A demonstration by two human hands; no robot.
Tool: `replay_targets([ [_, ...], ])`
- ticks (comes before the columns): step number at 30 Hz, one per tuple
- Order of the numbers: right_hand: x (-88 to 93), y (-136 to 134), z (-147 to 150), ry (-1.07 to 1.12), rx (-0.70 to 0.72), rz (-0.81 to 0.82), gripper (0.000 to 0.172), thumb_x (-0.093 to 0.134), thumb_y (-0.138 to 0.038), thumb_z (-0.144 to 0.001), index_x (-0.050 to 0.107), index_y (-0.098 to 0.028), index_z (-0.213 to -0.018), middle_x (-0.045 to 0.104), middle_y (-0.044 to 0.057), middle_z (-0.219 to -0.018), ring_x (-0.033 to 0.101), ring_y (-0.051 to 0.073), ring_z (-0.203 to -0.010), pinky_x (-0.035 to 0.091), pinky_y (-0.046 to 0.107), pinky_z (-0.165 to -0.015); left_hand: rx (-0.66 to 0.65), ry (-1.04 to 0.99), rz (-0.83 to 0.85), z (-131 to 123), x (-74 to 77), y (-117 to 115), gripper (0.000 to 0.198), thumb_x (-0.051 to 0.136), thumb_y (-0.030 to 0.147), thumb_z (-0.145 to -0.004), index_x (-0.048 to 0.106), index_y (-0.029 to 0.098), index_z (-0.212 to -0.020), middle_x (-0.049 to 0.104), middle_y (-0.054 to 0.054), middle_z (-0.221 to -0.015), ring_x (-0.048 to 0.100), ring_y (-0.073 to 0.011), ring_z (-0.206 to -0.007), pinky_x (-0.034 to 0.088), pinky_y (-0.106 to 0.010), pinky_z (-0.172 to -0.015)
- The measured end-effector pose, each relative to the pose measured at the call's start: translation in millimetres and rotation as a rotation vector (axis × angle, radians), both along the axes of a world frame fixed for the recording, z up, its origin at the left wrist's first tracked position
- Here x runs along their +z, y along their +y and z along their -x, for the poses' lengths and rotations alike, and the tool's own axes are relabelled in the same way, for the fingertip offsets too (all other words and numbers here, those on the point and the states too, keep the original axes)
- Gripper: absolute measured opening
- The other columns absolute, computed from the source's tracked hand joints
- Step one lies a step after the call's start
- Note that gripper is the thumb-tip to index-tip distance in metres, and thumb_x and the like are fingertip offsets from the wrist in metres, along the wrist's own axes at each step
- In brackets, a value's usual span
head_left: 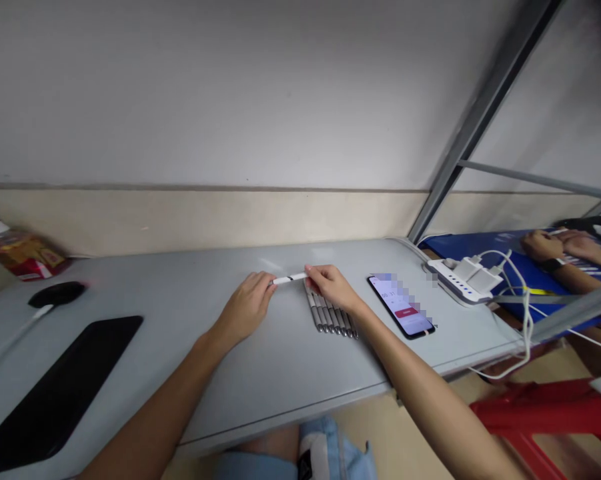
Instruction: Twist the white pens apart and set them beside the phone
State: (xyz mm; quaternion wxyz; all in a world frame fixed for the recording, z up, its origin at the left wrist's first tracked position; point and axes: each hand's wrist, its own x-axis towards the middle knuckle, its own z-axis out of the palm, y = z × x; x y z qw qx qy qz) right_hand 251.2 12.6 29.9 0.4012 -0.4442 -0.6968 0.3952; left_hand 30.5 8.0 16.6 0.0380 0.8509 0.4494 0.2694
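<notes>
A white pen (289,278) with dark marks is held level above the grey table (260,387), between both hands. My left hand (249,303) pinches its left end, and the fingertips of my right hand (331,285) close on its right end. Below my right hand, several pens (327,317) with grey grips lie side by side in a row on the table, their tips toward me. My right hand and wrist cover part of that row. To the right of the pens lies a phone (400,307) with its screen lit.
A white power strip (459,283) with plugs and cables sits at the table's right end. On the left are a black tablet-like slab (63,393), a round black pad (57,294) and a bottle (23,253). Another person's hands (560,245) rest over a blue table beyond a metal frame (480,120).
</notes>
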Motion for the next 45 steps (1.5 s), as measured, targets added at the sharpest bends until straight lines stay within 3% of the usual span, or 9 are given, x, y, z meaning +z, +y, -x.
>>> replay_targets([
  [11,2.5,-4,1,0.068,0.118,0.153,0.050,0.039,-0.056,-0.091,0.051,-0.017,-0.062,0.038,-0.004,-0.051,0.032,0.009,-0.045,0.026,0.024,-0.048,0.090,0.121,-0.096,1,8.9,-6,0.028,0.029,0.021,-0.095,0.053,0.019,-0.081,0.058,-0.005,-0.077,0.051,-0.0200,-0.078,0.038,-0.034,-0.076],
  [15,3.4,-7,2,-0.045,0.088,-0.041,0.045,0.038,-0.050,-0.093,0.052,-0.018,-0.066,0.039,-0.003,-0.055,0.033,0.010,-0.050,0.027,0.024,-0.051,0.142,0.136,-0.134,2,7.3,-7,0.023,0.034,0.012,-0.088,0.052,0.020,-0.076,0.059,-0.005,-0.074,0.053,-0.0201,-0.076,0.038,-0.033,-0.075],
  [20,5.1,-7,0,-0.235,0.016,-0.366,0.025,0.045,-0.032,-0.093,0.065,-0.018,-0.086,0.062,0.003,-0.078,0.051,0.014,-0.071,0.037,0.025,-0.068,0.122,0.034,0.045,1,-2.1,-1,0.023,0.032,0.019,-0.092,0.051,0.021,-0.079,0.059,-0.002,-0.074,0.054,-0.0176,-0.072,0.040,-0.029,-0.071],
  [25,-1.7,-6,3,-0.181,0.012,-0.330,0.030,0.054,-0.032,-0.089,0.060,-0.020,-0.116,0.066,0.004,-0.091,0.055,0.014,-0.073,0.041,0.025,-0.070,0.076,-0.038,0.049,3,-6.2,4,0.028,0.029,0.029,-0.097,0.052,0.020,-0.085,0.058,-0.003,-0.082,0.053,-0.0177,-0.079,0.041,-0.029,-0.074],
  [28,-5.8,-3,3,-0.195,0.001,-0.249,0.027,0.048,-0.035,-0.092,0.066,-0.017,-0.100,0.063,0.002,-0.073,0.053,0.013,-0.065,0.039,0.025,-0.065,0.033,0.000,0.003,3,-4.8,2,0.027,0.031,0.030,-0.097,0.054,0.019,-0.089,0.059,-0.004,-0.087,0.052,-0.0186,-0.085,0.041,-0.030,-0.079],
  [31,-7.3,0,1,-0.162,-0.002,-0.270,0.018,0.054,-0.029,-0.088,0.067,-0.017,-0.086,0.065,0.003,-0.080,0.055,0.013,-0.072,0.040,0.024,-0.067,-0.003,0.023,-0.004,2,-4.4,0,0.025,0.033,0.029,-0.097,0.054,0.018,-0.092,0.058,-0.004,-0.088,0.052,-0.0183,-0.084,0.041,-0.030,-0.078],
  [36,-9.3,4,-2,-0.096,-0.051,-0.263,0.026,0.067,-0.034,-0.079,0.065,-0.017,-0.099,0.065,0.004,-0.089,0.057,0.015,-0.078,0.041,0.025,-0.069,-0.011,0.029,0.023,1,-6.1,1,0.023,0.035,0.030,-0.097,0.053,0.018,-0.091,0.057,-0.004,-0.087,0.052,-0.0184,-0.083,0.042,-0.031,-0.075],
  [41,-11.1,5,-3,-0.199,-0.008,-0.238,0.017,0.056,-0.029,-0.085,0.065,-0.016,-0.080,0.062,0.001,-0.072,0.052,0.013,-0.066,0.038,0.025,-0.063,-0.027,0.025,0.018,2,-6.9,3,0.023,0.035,0.030,-0.096,0.054,0.018,-0.091,0.057,-0.004,-0.087,0.052,-0.0192,-0.083,0.042,-0.032,-0.075],
  [45,-12.7,6,-4,-0.136,-0.029,-0.283,0.020,0.065,-0.027,-0.078,0.063,-0.018,-0.096,0.064,0.002,-0.083,0.056,0.014,-0.074,0.041,0.024,-0.066,-0.033,0.015,0.017,1,-6.6,3,0.023,0.035,0.029,-0.096,0.054,0.019,-0.092,0.058,-0.005,-0.087,0.053,-0.0190,-0.082,0.043,-0.032,-0.075],
])
